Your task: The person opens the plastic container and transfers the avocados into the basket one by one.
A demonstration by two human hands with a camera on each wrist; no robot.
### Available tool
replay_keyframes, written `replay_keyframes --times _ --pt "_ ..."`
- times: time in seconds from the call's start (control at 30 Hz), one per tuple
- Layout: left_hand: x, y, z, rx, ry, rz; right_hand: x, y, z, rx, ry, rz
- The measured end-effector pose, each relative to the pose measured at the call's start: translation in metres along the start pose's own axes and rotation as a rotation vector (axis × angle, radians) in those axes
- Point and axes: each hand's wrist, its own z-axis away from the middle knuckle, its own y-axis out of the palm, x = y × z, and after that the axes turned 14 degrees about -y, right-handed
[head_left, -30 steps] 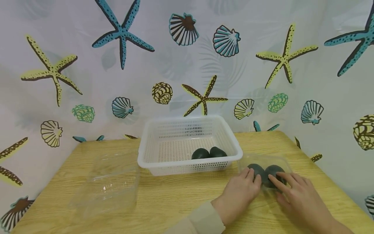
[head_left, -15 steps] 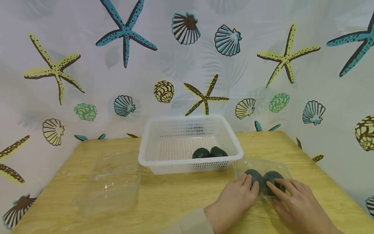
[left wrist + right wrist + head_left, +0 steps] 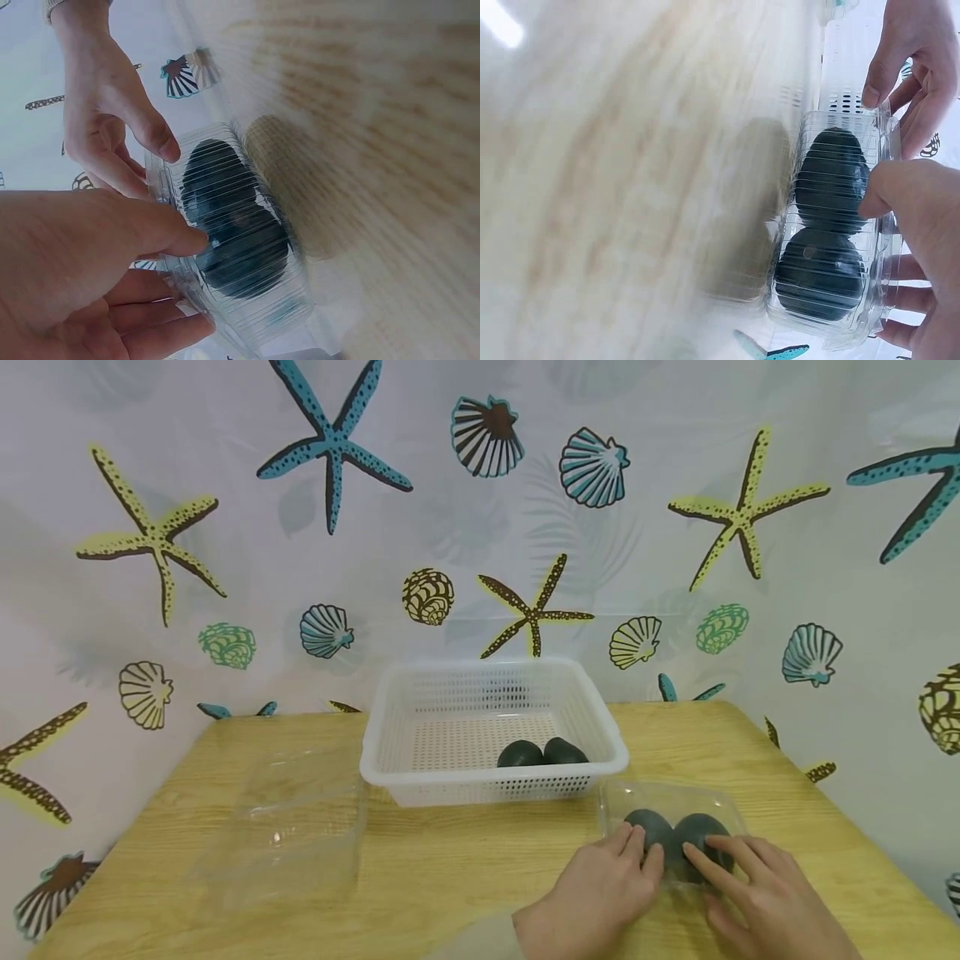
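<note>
Head view: low on the right, the left hand (image 3: 600,893) and right hand (image 3: 765,902) grip a clear plastic box (image 3: 675,827) with two dark avocados (image 3: 678,837) (lid on). Wrist views: fingers curl round the box.

On a pale wooden table (image 3: 465,868), a white perforated plastic basket (image 3: 491,731) sits at centre rear with two dark green avocados (image 3: 542,753) in its front right corner. An empty clear plastic clamshell tray (image 3: 281,827) lies to its left. Front right, a closed clear plastic clamshell box (image 3: 675,831) holds two dark avocados (image 3: 678,839), with the left hand (image 3: 596,902) and right hand (image 3: 772,906) on its near side.
</note>
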Motion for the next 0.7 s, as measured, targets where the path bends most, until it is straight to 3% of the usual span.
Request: replay_keyframes --times 0.3,0.47,0.7 --pt "0.006 -0.011 0.014 0.024 0.010 0.020 0.006 0.003 -0.006 -0.058 -0.052 -0.026" --pt "0.011 -0.013 0.025 0.002 0.005 0.029 0.012 0.007 -0.012 -0.126 -0.085 -0.058" --pt "0.022 -0.018 0.041 -0.026 0.006 -0.045 0.022 0.011 -0.027 -0.125 -0.094 -0.086"
